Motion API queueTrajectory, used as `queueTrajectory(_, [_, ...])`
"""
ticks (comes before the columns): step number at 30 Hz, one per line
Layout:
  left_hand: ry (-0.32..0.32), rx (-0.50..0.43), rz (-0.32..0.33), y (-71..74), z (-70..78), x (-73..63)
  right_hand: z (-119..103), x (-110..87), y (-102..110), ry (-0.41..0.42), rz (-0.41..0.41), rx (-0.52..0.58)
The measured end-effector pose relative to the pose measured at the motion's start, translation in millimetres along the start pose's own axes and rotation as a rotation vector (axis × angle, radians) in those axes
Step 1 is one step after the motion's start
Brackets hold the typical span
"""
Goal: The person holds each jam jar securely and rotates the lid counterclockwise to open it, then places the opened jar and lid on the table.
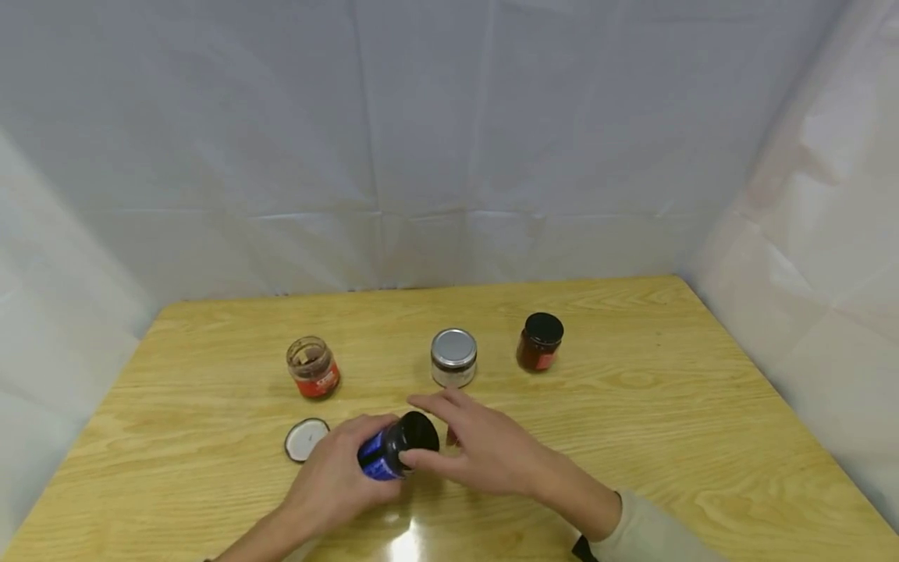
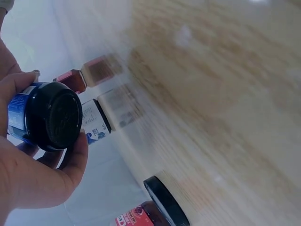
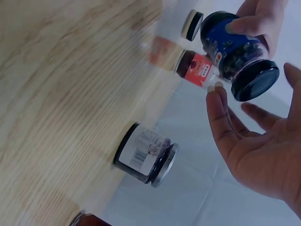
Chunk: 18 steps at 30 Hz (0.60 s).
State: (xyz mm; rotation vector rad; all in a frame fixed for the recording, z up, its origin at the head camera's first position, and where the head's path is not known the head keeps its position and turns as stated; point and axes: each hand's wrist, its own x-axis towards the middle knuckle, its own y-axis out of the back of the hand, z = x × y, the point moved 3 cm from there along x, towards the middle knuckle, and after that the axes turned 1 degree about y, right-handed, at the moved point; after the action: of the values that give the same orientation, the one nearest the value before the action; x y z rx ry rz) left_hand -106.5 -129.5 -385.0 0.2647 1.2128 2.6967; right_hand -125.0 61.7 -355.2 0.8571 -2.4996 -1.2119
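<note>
My left hand (image 1: 340, 476) grips a blue-labelled jar (image 1: 380, 456) around its body, with the jar tilted so its black lid (image 1: 420, 431) leans toward the right hand. Dark contents show through its glass in the right wrist view. The jar's black base (image 2: 61, 117) faces the left wrist camera. My right hand (image 1: 492, 449) is beside the lid with fingers spread and slightly bent; in the right wrist view, a gap shows between its fingertips (image 3: 214, 90) and the lid. In the head view its thumb overlaps the lid's edge.
An uncapped red-labelled jar (image 1: 319, 381) stands at the left on the wooden table (image 1: 674, 406). Near it lies a loose lid (image 1: 307, 439), white inside up. Behind my hands is a silver-lidded jar (image 1: 453, 353); a dark red jar (image 1: 538, 347) with a black lid stands right of that.
</note>
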Motion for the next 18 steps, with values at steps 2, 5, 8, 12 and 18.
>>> queueTrajectory(2, [0.004, 0.016, 0.002, 0.3, -0.1, 0.6, -1.9, 0.6, -1.0, -0.028, 0.009, 0.014])
queueTrajectory(5, [0.003, 0.039, 0.002, 0.6, 0.4, 1.0, -5.4, 1.5, -2.3, -0.033, 0.029, 0.038])
queueTrajectory(8, [-0.004, 0.054, 0.006, 0.8, 1.4, 1.0, -7.8, 1.8, -3.3, -0.012, 0.042, 0.061])
queueTrajectory(12, [-0.014, 0.060, -0.010, 1.1, 2.1, -0.1, -6.4, 1.4, -3.5, 0.067, 0.034, 0.055])
queueTrajectory(18, [-0.010, 0.049, -0.053, 1.5, 0.5, -2.5, -2.3, -0.5, -4.4, 0.258, 0.021, 0.006])
